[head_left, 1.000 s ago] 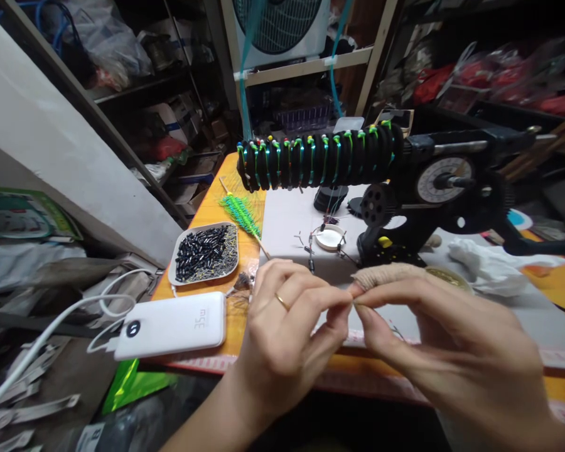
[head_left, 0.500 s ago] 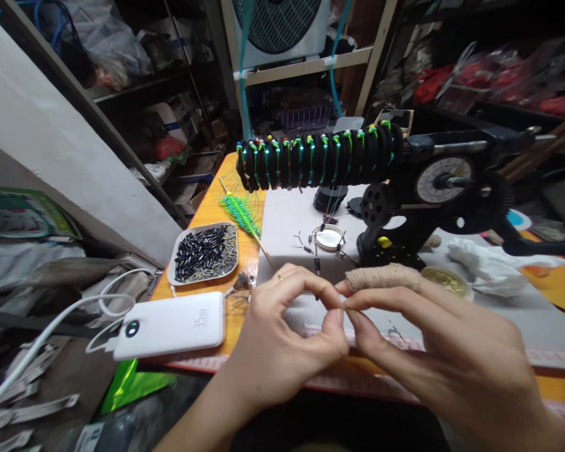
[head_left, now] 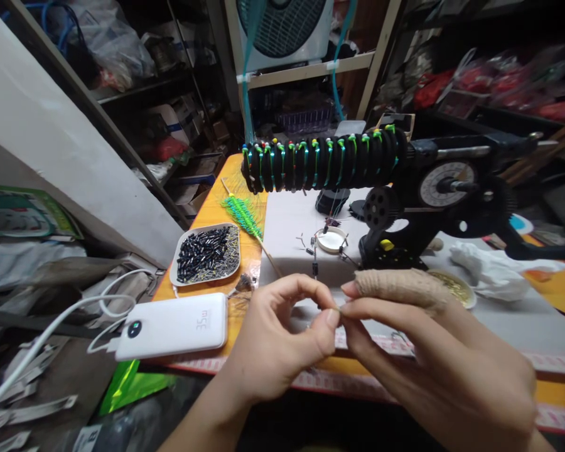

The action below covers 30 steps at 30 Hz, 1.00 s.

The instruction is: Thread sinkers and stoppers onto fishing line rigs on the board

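My left hand [head_left: 289, 336] pinches with thumb and index finger over the table's front edge. Its fingertips meet those of my right hand [head_left: 433, 351], which pinches too; a finger of that hand is wrapped in beige tape [head_left: 400, 287]. Whatever sits between the fingertips is too small to make out. Behind the hands lie a small round white dish [head_left: 331, 240] and dark little parts with thin wires [head_left: 315, 269]. Above them a black roller [head_left: 324, 164], wound with green and blue threads and bead-tipped pieces, extends from a black cranked machine [head_left: 447, 182].
A tray of black tube-shaped parts [head_left: 207, 254] stands at left, with a white power bank [head_left: 172, 326] and its cable before it. A green bristly stick [head_left: 243, 215] lies behind. At right are a dish of gold-coloured bits [head_left: 454, 287] and crumpled white tissue [head_left: 492, 267].
Both hands stay fingertip to fingertip, shifted slightly left. My right hand's fingers have tilted a little. The rest of the scene has moved slightly right in view.
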{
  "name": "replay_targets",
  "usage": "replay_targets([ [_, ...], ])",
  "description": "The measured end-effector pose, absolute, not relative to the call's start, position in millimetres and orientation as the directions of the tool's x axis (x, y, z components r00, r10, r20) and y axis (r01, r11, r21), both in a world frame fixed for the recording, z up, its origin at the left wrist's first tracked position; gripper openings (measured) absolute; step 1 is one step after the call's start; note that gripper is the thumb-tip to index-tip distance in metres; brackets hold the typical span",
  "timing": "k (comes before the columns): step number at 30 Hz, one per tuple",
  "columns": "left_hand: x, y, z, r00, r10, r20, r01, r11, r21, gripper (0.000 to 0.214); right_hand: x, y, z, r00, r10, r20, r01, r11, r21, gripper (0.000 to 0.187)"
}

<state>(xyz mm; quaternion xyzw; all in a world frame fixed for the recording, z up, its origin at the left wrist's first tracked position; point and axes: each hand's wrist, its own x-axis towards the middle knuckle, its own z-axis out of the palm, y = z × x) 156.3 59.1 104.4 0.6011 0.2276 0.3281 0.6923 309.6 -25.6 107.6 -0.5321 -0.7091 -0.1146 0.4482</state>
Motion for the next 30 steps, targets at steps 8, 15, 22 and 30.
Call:
replay_targets([
  [8, 156, 51, 102, 0.562, 0.749, 0.351, -0.082, -0.372, 0.925, 0.012, 304, -28, 98, 0.175, 0.733, 0.658, 0.66, 0.409, -0.631, 0.019],
  [15, 147, 54, 93, 0.562, 0.713, 0.418, -0.071, -0.462, 0.884, 0.008, 307, -30, 92, 0.237, 0.763, 0.602, 0.642, 0.342, -0.686, 0.011],
  [22, 144, 53, 93, 0.601, 0.705, 0.377, 0.023, -0.486, 0.874, 0.013, 305, -30, 89, 0.263, 0.778, 0.57, 0.617, 0.318, -0.719, 0.009],
  [30, 151, 55, 96, 0.595, 0.548, 0.588, 0.063, -0.761, 0.646, 0.017, 305, -34, 85, 0.266, 0.817, 0.512, 0.545, 0.311, -0.779, 0.01],
])
